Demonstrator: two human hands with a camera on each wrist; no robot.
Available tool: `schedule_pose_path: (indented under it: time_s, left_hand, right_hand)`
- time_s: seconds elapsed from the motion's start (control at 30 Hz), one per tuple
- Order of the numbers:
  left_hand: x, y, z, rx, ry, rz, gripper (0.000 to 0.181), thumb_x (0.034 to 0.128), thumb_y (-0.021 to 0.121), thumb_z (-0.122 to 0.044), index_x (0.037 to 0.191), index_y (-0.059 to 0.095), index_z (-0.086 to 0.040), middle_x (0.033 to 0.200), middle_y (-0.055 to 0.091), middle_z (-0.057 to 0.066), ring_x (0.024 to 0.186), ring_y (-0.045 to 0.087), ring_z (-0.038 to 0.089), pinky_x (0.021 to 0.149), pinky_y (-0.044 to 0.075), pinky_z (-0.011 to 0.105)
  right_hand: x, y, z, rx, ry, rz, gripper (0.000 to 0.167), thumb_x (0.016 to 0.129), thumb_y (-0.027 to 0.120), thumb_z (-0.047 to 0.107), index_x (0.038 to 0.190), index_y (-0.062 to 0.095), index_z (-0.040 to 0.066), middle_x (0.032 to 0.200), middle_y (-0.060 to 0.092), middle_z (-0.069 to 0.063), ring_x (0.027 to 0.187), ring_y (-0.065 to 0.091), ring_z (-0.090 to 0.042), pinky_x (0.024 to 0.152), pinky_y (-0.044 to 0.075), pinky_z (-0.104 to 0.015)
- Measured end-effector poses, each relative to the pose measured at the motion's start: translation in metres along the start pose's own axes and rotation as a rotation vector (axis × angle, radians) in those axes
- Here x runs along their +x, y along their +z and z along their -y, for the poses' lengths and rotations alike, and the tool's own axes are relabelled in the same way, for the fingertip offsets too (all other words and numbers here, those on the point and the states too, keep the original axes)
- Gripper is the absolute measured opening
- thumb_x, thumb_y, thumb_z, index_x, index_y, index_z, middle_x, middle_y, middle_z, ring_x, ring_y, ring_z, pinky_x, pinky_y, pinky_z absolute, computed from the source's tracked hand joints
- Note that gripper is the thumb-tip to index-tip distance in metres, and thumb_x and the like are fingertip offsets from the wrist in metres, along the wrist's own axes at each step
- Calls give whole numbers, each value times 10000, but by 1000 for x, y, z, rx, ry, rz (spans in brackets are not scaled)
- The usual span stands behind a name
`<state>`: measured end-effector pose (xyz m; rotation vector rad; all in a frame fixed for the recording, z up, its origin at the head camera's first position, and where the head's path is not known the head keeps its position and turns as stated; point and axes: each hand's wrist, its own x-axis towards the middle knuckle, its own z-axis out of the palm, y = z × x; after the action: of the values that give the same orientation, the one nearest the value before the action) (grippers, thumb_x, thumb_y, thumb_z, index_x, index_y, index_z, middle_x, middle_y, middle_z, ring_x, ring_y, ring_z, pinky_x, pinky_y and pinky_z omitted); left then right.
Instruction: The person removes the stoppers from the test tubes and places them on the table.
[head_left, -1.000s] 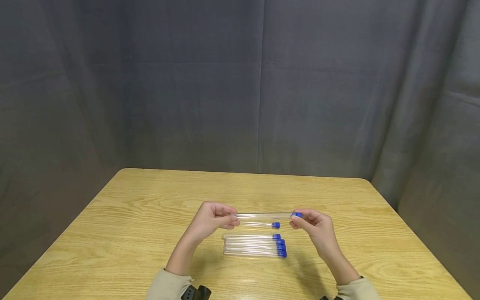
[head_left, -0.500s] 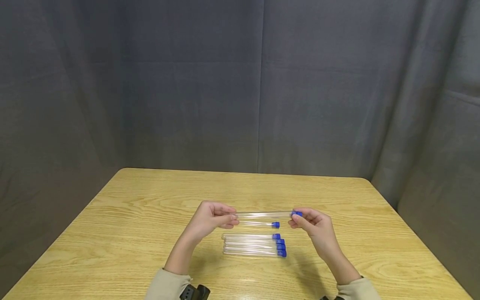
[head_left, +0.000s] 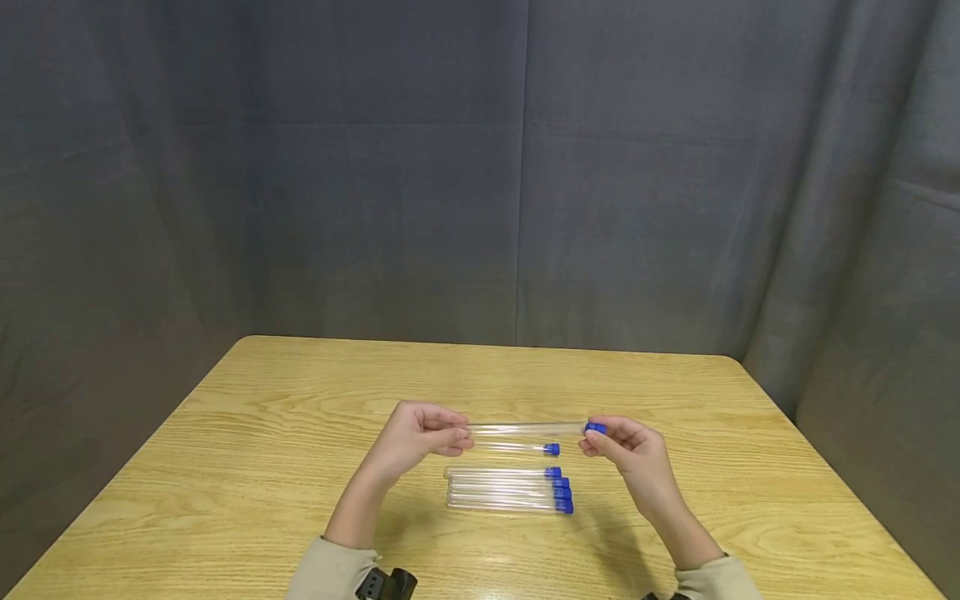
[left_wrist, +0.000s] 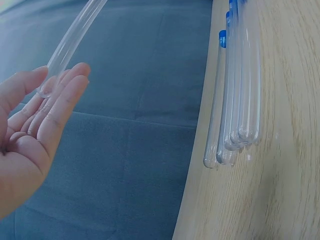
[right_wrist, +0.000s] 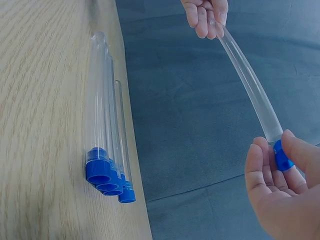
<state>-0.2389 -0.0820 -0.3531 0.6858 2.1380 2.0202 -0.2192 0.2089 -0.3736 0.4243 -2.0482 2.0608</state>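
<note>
Fingers of the left hand (head_left: 420,431) pinch a tube (right_wrist: 251,85) by its round end; those of the right hand (head_left: 632,447) pinch its blue cap (right_wrist: 282,157), probably so it can't tip. Below them, more tubes (head_left: 502,487) lie on the tabletop (head_left: 300,467) (caps (right_wrist: 98,171) all one way, maybe for neatness).

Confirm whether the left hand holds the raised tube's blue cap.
No, the right hand pinches the blue cap; the left hand holds the tube by its rounded end.
</note>
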Motion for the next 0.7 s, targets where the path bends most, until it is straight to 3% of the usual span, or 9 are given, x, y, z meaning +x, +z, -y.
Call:
schedule_pose_path:
  time_s: [0.33,0.43,0.57,0.7]
  left_hand:
    - [-1,-1,2,17,1,25,178,828,584,41,965,595,154,873,636,233,789,645,264,689,517,347]
    - [-1,-2,2,35,-9,49,184,810,622,12,943,612,139,863,644,210,770,646,250,690,517,349]
    - [-3,-3,1,57,-27,79,194,782,668,-29,908,635,115,838,655,176,766,630,329,689,517,363]
    - [-5,-2,1,66,-39,103,180,780,669,-27,892,639,110,836,654,180,767,624,348,690,517,363]
  right_hand:
    - [-1,-1,0,39,12,16,110,821,612,-6,912,642,48,816,639,-82,714,632,-152,700,513,-295]
    - [0,-2,0,49,23,23,133,812,615,-23,943,612,-48,831,642,-97,722,634,-156,701,513,-299]
    - [0,-2,0,41,52,25,269,804,615,-38,994,506,-194,876,647,-130,734,636,-158,699,515,-304]
    - [0,-3,-1,18,76,26,311,813,602,-40,1020,461,-224,889,652,-106,741,635,-152,696,515,-301]
